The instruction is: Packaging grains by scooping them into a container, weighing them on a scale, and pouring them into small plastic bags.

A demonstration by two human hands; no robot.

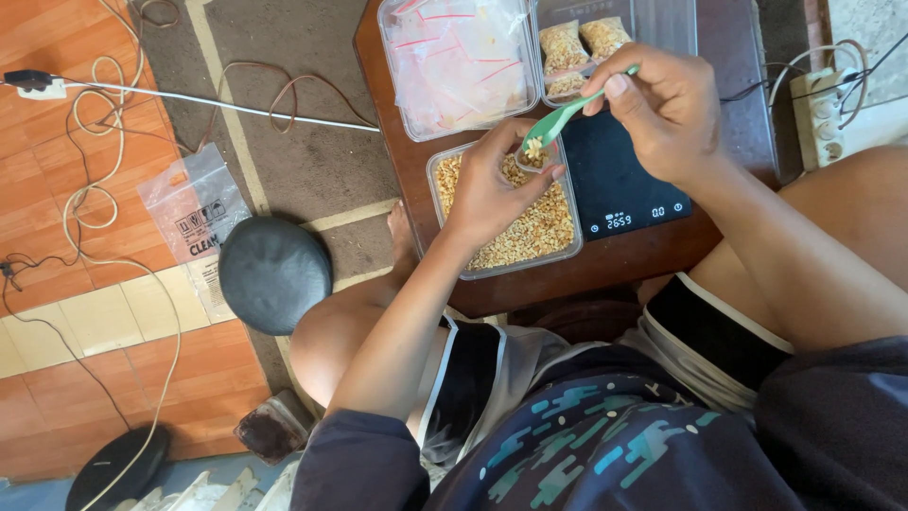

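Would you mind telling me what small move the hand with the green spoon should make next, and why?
Probably tip the green spoon so its grains drop into the small clear bag that the left hand pinches open. The right hand holds the loaded spoon right at the bag's mouth, above the tub of grains, so any spill would likely fall back into the tub.

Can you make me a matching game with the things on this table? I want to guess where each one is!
Things:
1. green spoon
2. black scale
3. tub of empty clear bags
4. tub of grain

Places:
A. top left of the table
B. under the left hand
C. held in the right hand
D. right of the grain tub

Pairs: 1-C, 2-D, 3-A, 4-B
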